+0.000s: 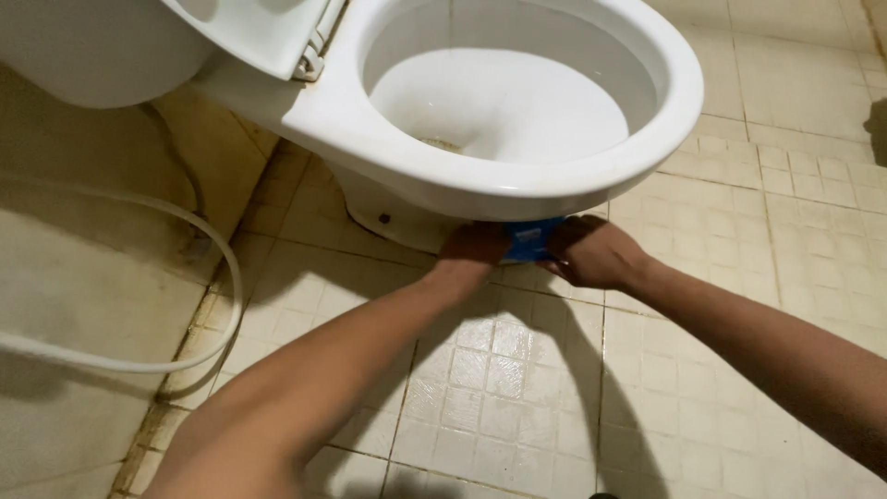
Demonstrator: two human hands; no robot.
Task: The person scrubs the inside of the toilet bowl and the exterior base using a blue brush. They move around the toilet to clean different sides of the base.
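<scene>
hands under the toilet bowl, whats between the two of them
In the head view, a small blue object sits between the left hand and the right hand, just under the toilet bowl's front rim. Both hands touch it.

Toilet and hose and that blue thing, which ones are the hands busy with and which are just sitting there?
Busy with:
- blue thing, held between the left hand and the right hand
- toilet, whose base the hands press up against, under the bowl's front

Just sitting there:
- white hose looping by the wall
- tiled floor
- raised seat and lid
</scene>
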